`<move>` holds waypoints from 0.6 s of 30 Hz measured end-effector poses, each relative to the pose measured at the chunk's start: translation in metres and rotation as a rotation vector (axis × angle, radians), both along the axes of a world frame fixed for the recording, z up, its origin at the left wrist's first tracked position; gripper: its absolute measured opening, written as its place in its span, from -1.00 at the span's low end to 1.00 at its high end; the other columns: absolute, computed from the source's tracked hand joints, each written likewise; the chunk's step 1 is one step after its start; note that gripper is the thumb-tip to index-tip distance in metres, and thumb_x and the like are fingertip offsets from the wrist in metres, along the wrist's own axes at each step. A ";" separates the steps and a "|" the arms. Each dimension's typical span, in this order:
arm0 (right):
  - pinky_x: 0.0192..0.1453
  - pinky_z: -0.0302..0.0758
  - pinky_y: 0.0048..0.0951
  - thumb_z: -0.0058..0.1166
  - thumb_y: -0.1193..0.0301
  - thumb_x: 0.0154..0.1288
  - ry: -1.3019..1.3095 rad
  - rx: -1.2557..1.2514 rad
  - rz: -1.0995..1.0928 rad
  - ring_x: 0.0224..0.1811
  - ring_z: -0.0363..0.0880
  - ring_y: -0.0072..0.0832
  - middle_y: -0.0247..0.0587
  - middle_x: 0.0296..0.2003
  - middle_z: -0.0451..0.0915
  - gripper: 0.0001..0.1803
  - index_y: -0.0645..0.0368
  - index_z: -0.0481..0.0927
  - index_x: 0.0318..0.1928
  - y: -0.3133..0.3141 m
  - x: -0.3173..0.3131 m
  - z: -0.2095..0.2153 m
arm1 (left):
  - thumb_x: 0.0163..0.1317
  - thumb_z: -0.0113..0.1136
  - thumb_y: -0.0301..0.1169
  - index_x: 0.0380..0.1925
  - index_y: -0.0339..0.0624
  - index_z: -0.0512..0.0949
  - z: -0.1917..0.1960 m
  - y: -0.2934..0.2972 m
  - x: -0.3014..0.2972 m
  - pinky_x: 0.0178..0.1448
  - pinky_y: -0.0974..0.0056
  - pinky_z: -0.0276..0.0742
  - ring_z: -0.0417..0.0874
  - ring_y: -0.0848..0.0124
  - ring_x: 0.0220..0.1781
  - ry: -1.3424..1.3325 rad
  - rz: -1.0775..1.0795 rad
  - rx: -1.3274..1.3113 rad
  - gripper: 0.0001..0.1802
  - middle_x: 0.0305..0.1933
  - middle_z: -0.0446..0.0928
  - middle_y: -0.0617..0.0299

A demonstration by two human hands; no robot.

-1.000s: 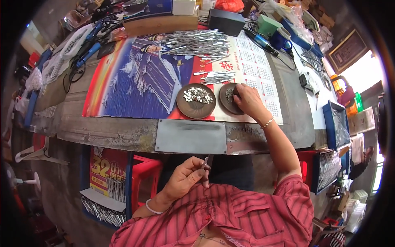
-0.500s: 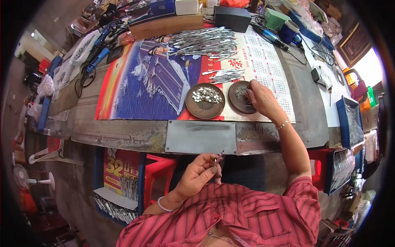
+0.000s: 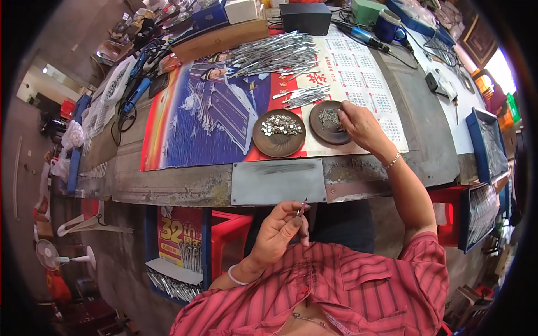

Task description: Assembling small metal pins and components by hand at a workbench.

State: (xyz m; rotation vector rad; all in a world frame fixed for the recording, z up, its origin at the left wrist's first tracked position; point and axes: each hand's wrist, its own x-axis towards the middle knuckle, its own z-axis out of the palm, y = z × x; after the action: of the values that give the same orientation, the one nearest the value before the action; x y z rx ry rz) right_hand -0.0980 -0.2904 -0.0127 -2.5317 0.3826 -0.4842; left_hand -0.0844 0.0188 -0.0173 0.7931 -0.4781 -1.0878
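My left hand (image 3: 280, 232) is closed in front of my shirt, below the table's edge. Between its thumb and fingers is a slim metal rod (image 3: 304, 206), its dark thin tip pointing up. Over the right side of a brown round dish (image 3: 322, 136), my right hand (image 3: 363, 129) has its thumb and fingers pinched together. Whatever lies in that pinch is hidden. Small thin metal pieces (image 3: 329, 119) lie in this dish, beside the fingertips. A second brown dish (image 3: 278, 150) to its left contains many small shiny silver discs (image 3: 280, 125).
Behind the dishes, a small bunch of metal rods (image 3: 307, 96) and a larger pile (image 3: 280, 53) lie on a calendar poster (image 3: 196, 140). A grey metal plate (image 3: 278, 182) sits at the table's front edge. Blue trays (image 3: 485, 140) stand at the right.
The whole view has shifted slightly. My right hand stays at the right dish, its fingers now nearer the dish's far right rim. The left hand keeps its hold on the rod, which now stands more upright.
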 end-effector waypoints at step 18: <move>-0.50 0.25 -0.61 -0.12 0.27 0.41 -0.022 0.683 0.070 -0.58 0.26 -0.75 -0.51 -0.64 0.31 -0.64 0.21 0.36 -0.51 -0.012 -0.005 -0.004 | 0.38 -0.03 -0.37 -0.08 -0.29 0.37 0.002 -0.010 0.002 -0.40 0.46 0.42 0.48 0.51 -0.49 -0.021 0.096 0.088 -0.77 -0.42 0.45 0.22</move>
State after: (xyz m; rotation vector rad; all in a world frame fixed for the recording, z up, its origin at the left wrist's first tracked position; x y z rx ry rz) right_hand -0.1027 -0.3024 -0.0171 -1.8692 0.3721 -0.2868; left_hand -0.0824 0.0092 -0.0149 0.8973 -0.4076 -1.0174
